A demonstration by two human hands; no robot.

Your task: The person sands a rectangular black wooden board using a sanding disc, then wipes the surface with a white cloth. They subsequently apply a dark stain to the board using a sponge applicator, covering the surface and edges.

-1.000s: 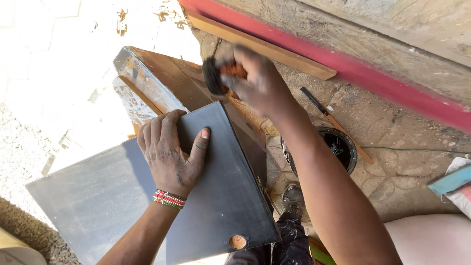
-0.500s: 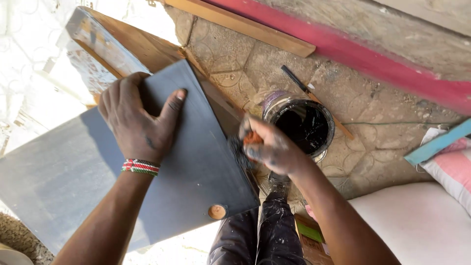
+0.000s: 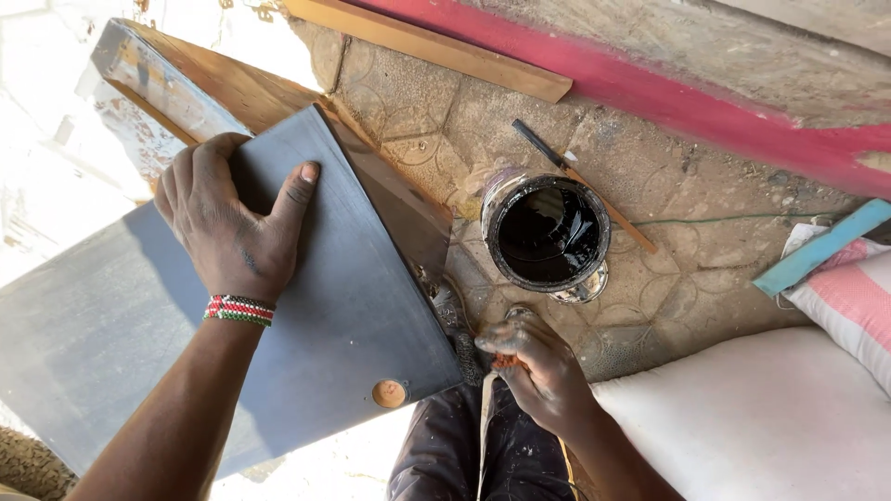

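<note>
Right hand (image 3: 543, 371) lower, paint can (image 3: 548, 232) above

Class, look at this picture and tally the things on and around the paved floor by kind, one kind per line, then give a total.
Grey painted panel: 1
Tin of black paint: 1
Brush lying on the floor: 1
Brush in the right hand: 1
Wooden strip: 1
Blue strip: 1
Total: 6
</note>
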